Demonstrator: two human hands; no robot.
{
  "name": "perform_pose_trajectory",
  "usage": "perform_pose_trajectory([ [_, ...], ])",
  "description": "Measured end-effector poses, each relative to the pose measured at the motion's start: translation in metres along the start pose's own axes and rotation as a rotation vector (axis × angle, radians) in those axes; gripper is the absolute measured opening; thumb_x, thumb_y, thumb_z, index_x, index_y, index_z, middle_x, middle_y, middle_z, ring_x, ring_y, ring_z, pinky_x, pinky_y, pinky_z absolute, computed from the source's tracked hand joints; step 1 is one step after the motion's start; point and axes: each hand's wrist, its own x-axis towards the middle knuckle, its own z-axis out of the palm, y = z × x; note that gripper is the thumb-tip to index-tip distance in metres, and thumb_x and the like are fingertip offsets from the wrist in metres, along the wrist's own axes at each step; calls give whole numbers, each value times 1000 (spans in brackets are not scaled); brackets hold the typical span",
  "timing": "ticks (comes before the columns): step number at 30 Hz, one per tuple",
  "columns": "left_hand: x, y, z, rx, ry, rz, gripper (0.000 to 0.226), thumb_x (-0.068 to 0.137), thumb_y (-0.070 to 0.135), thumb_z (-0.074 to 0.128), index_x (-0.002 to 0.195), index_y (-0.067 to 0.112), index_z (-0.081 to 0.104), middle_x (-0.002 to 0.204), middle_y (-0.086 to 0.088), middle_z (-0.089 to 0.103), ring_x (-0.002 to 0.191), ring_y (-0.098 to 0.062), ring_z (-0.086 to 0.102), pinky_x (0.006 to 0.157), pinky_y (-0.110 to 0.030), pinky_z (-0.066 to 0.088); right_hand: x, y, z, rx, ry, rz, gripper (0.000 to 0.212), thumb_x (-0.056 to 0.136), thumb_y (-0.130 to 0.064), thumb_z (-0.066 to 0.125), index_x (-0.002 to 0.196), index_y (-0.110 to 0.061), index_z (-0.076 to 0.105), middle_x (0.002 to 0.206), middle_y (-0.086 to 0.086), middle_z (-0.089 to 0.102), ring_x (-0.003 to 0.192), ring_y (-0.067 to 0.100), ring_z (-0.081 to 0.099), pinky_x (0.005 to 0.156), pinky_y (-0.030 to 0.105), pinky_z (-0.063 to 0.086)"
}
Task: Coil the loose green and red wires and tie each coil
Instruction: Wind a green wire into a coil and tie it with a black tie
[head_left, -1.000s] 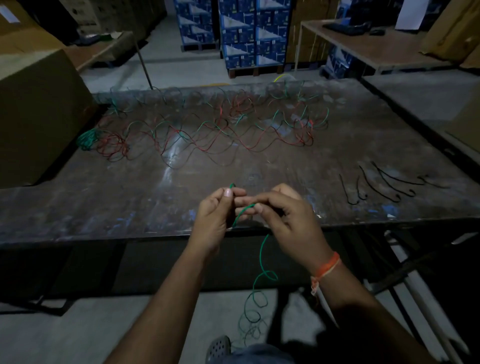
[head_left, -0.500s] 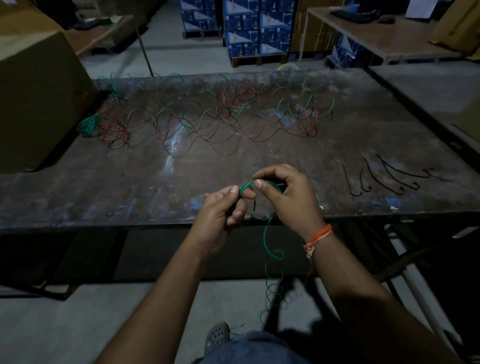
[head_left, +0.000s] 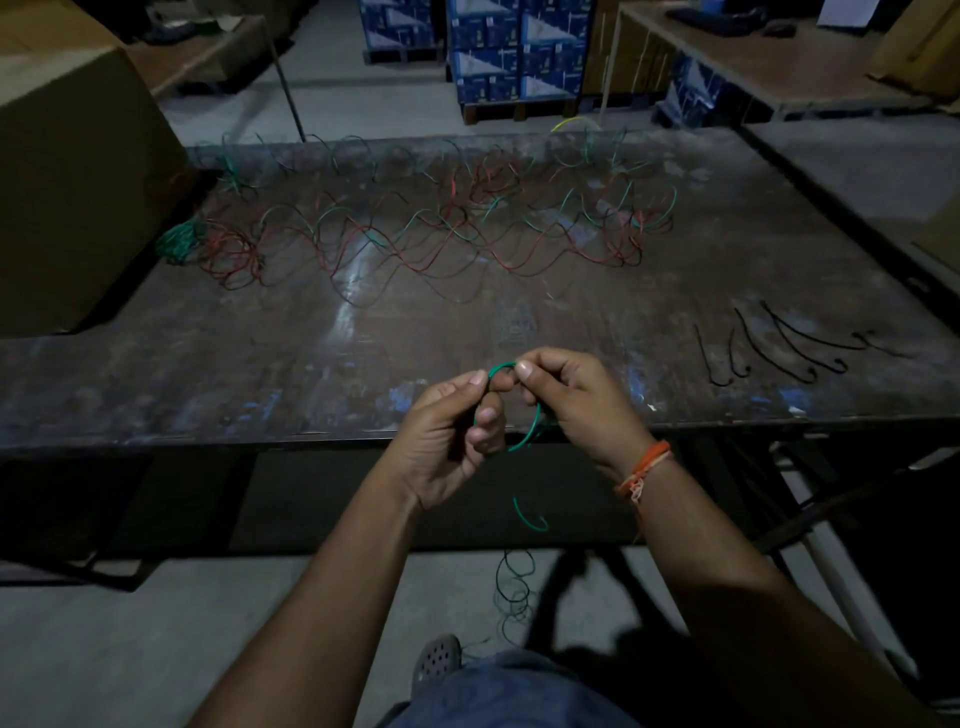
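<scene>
- Pinching a small loop of green wire (head_left: 524, 441) between them, the left hand (head_left: 447, 436) and right hand (head_left: 576, 400) hover over the table's (head_left: 363, 364) near edge.
- Wire's loose tail hangs to the floor.
- Tangled green and red wires (head_left: 426, 234) lie across the table's far half.
- Black ties (head_left: 779, 348) lie right.

I can't read any text from here. The stacked blue cartons (head_left: 498, 49) beyond the far edge of the table (head_left: 519, 322) carry white patches that may be print, but they are too small and blurred to make out. The brown box (head_left: 78, 171) at the table's left end shows no lettering.
</scene>
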Motion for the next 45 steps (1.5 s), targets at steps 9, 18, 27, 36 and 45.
perform_pose_trajectory([
  [9,-5,1,-10,15,21,-73,24,102,13,39,102,-2,57,47,8,34,39,-3,31,43,-19,22,-3,13,7,-75,-44,15,25,102,-24,52,91,-10,70,66,-12,53,65,2,48,66,22,38],
  [18,-5,0,-23,16,38,-201,22,96,22,41,81,12,54,52,10,18,42,-4,17,45,-23,14,-10,21,13,-60,-59,58,23,105,-14,51,90,-11,69,68,-5,57,65,3,51,68,22,42],
  [27,0,-8,-17,515,211,-38,26,106,13,42,87,8,59,63,-1,54,51,-11,46,51,-21,38,-12,24,9,-216,-18,83,26,104,-18,53,82,-16,66,67,-7,57,64,4,53,68,29,44],
  [36,2,-11,-25,1025,188,99,27,108,17,43,91,7,61,66,3,64,55,-10,52,56,-21,41,-13,22,6,-329,26,69,24,103,-19,54,82,-18,64,64,-9,58,63,5,53,63,31,43],
  [45,-7,-2,-19,222,-10,-141,21,103,21,48,89,8,56,55,6,34,42,-1,24,42,-17,20,-17,22,12,-83,-62,64,30,103,-28,51,91,-5,67,69,-3,56,71,17,52,73,37,45],
])
